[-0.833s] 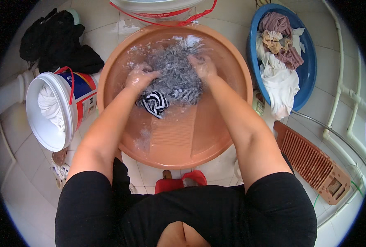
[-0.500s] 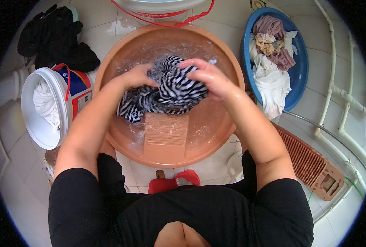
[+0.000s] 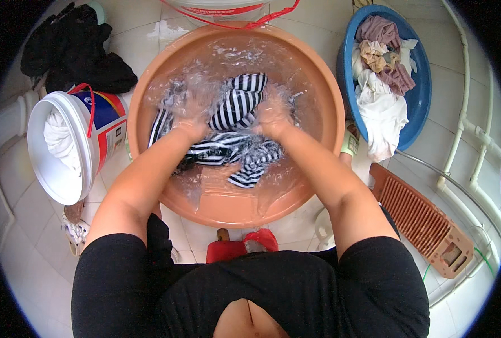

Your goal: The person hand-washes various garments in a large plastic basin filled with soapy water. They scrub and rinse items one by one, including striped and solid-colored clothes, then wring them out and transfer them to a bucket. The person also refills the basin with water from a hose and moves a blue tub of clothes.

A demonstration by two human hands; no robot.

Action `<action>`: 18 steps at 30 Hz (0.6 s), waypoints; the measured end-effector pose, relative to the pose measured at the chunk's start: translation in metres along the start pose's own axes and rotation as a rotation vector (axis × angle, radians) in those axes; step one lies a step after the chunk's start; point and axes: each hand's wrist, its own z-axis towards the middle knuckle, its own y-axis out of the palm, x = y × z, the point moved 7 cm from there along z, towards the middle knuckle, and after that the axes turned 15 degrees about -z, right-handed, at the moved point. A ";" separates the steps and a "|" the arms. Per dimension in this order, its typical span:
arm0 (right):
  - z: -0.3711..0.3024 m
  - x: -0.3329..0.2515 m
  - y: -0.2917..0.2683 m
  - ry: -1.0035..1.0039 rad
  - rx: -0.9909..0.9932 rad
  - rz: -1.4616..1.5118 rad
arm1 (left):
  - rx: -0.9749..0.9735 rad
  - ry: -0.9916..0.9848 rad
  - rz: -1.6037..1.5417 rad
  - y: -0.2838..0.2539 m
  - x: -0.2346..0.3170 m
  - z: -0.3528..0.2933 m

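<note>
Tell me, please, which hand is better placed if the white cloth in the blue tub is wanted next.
The right hand, probably: it is nearer the blue tub and the white cloth. The left hand is farther away, with striped cloth between the two hands.

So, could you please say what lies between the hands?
Between the left hand and right hand, the head view shows black-and-white striped fabric amid splashing water.

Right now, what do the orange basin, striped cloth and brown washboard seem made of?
The orange basin: likely plastic, smooth, slightly glossy, with a rounded rim. Striped cloth: soaked fabric, by its soft folds; fibre unclear. Brown washboard: probably matte plastic, from its uniform ridges.
</note>
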 end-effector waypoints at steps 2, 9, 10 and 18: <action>0.014 0.011 -0.001 -0.127 0.017 0.048 | 0.053 -0.032 -0.043 -0.019 -0.003 0.004; 0.005 0.046 -0.021 0.659 -0.019 0.609 | 0.308 -0.191 -0.884 -0.013 -0.026 0.028; 0.007 0.038 -0.034 0.626 0.052 0.586 | 0.328 -0.154 -1.254 -0.010 -0.020 0.027; -0.057 -0.083 -0.128 -0.263 -0.287 1.869 | -0.355 -0.577 -2.498 -0.024 0.027 0.024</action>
